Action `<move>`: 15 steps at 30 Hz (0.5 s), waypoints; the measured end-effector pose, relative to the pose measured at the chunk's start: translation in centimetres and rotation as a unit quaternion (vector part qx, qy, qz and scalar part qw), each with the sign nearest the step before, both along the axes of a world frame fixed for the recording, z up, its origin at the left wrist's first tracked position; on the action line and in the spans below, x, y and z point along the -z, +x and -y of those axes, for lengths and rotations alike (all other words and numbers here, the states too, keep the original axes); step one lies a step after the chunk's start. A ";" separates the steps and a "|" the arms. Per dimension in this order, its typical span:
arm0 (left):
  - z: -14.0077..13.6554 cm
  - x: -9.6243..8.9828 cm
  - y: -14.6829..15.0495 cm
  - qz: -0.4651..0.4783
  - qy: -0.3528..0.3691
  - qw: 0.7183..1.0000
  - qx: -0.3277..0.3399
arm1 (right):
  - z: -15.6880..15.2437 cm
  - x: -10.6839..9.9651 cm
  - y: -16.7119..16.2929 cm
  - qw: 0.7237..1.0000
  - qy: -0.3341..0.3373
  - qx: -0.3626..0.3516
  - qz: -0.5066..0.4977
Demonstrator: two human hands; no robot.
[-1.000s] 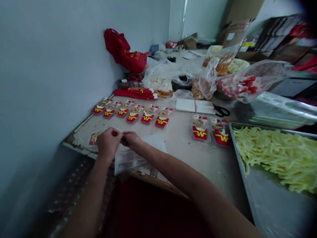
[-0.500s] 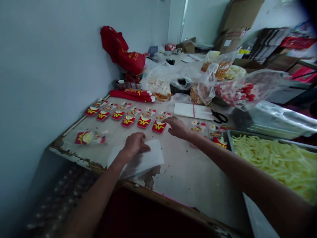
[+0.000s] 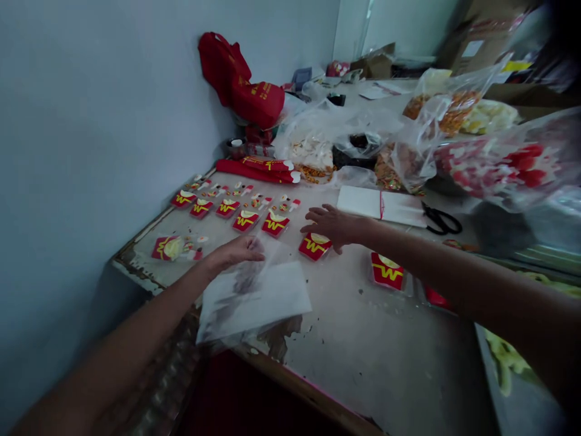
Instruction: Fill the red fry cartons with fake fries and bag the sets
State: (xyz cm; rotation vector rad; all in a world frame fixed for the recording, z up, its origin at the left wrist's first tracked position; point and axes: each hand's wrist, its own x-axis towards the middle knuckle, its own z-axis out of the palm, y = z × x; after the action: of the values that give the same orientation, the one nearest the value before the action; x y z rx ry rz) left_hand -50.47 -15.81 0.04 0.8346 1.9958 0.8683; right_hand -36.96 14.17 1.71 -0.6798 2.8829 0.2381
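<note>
My left hand (image 3: 240, 249) is closed in a pinch on a thin clear plastic bag (image 3: 267, 249), lifted above a stack of similar bags (image 3: 276, 289) at the table's near edge. My right hand (image 3: 333, 225) is open, fingers spread, over a red fries-box piece with a yellow zigzag mark (image 3: 315, 248). Whether its fingers touch the piece is unclear. Left of it runs a row of similar clear-wrapped pieces, among them a red fries box (image 3: 275, 224), with small food-shaped pieces behind them. Another wrapped set (image 3: 167, 247) lies apart at the left.
Under my right forearm lies another red fries box (image 3: 387, 270). Black-handled scissors (image 3: 442, 221) rest by a banded white stack (image 3: 358, 201). Clear bags of small pieces (image 3: 313, 154) crowd the back. A metal tray (image 3: 492, 363) of yellow strips stands at right; a wall borders the left.
My left hand has lifted a clear bag off the stack. My right hand's fingers have spread over the red piece. The view has shifted, moving most things rightward in the picture.
</note>
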 end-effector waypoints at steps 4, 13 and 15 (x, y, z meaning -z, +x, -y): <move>0.6 -0.5 -0.8 0.135 -0.030 0.990 -0.036 | -0.9 0.5 -0.4 0.995 -0.078 0.032 0.050; 2.2 -1.2 2.4 0.038 0.025 0.976 -0.214 | -0.1 -4.0 2.9 0.971 -0.151 0.155 -0.097; 2.3 -1.6 3.5 0.005 0.029 0.976 -0.216 | 1.4 -5.8 4.3 0.963 -0.139 0.180 -0.146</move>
State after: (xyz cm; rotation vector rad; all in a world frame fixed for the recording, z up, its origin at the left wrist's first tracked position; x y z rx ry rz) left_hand -46.96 -18.14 1.65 0.4271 2.1896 1.1751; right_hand -32.70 12.77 7.55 -0.1513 3.2896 -0.1307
